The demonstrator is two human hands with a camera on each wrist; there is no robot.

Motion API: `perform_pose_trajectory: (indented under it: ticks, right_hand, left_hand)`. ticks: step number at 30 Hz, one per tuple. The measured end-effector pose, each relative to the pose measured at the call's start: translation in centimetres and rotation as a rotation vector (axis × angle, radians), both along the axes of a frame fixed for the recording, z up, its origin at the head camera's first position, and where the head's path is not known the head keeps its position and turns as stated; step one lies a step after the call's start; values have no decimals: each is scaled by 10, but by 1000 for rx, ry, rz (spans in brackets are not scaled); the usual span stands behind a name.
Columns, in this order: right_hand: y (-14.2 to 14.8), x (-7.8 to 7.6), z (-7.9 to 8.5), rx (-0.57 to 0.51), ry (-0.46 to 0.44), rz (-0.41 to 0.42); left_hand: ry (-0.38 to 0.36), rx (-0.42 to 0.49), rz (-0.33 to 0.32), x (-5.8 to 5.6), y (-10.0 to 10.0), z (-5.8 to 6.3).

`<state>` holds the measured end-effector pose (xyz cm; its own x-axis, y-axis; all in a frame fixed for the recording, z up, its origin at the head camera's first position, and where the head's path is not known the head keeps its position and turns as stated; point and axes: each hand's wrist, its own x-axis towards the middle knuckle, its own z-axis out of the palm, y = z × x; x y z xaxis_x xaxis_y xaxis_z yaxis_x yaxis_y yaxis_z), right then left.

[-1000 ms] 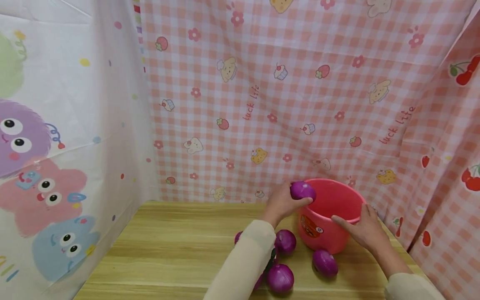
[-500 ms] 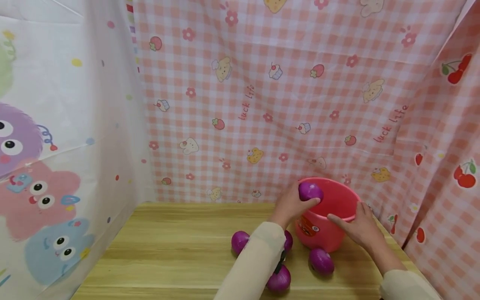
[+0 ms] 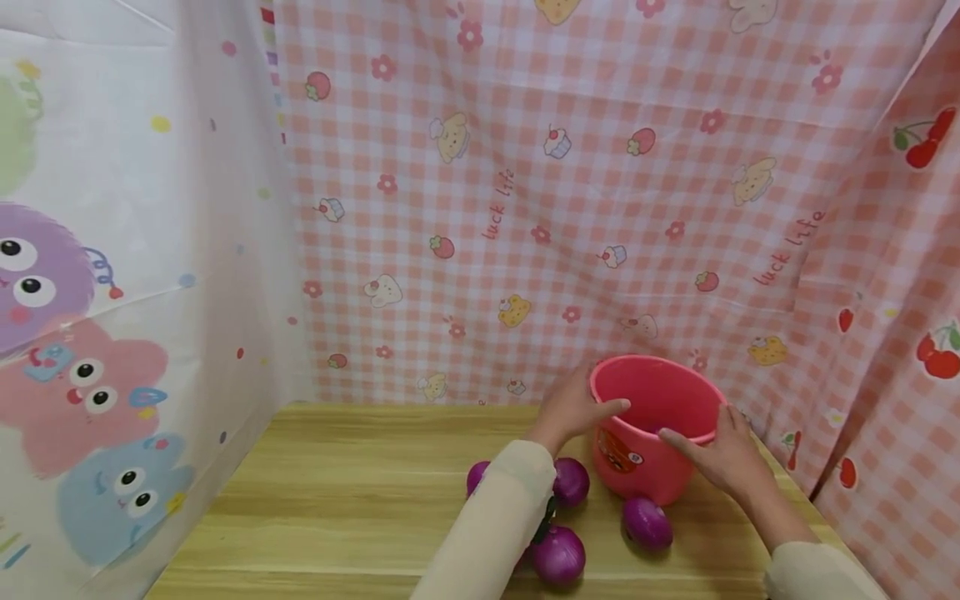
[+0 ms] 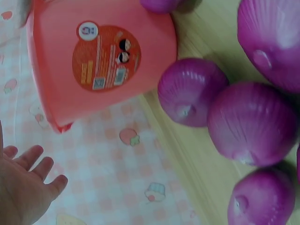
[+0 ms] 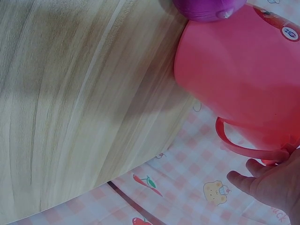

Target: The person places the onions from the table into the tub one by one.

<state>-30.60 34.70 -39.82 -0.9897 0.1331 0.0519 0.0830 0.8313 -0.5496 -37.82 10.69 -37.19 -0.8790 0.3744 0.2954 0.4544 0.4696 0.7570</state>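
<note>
Two bare hands flank a pink plastic bucket. The left hand (image 3: 573, 408) holds nothing: its fingers are loosely extended, its thumb reaching across the bucket's left rim. The left wrist view shows the fingers apart from the bucket; whether the thumb touches the rim cannot be told. The right hand (image 3: 723, 458) grips the opposite edge, thumb over the near rim and fingers along the outside. Between the hands is the pink bucket (image 3: 663, 475) itself, its mouth facing up and somewhat toward the camera, an orange oval sticker (image 3: 617, 452) below the left thumb. Beside the right hand's fingers hangs the bucket's red handle (image 5: 253, 152). Just inside the rim, near the right thumb, a sliver of purple shows, too small to name.

Nearer the camera than both hands, one purple-skinned onion (image 3: 647, 525) lies on its side by the bucket's foot. Below the left hand, two rounder onions (image 3: 558, 557) lie close to the cream left sleeve (image 3: 487, 525), and another peeks out beyond that sleeve, partly hidden. All rest on the wood-grain table (image 3: 337, 483). Behind the hands hangs a pink-and-white checked cloth (image 3: 487, 167).
</note>
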Motion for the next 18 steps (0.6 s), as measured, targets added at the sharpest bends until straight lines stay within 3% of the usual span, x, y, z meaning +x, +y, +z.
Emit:
perform_pose_trajectory:
  ticks: [7,18]
  right_hand:
    - [2,1,-1,3,10,-6]
    - [1,-2,-2,-2,5,-14]
  left_hand:
    - [-48,-45,68,-5,-20,1]
    - [-62,-50,90,-14,-66,0]
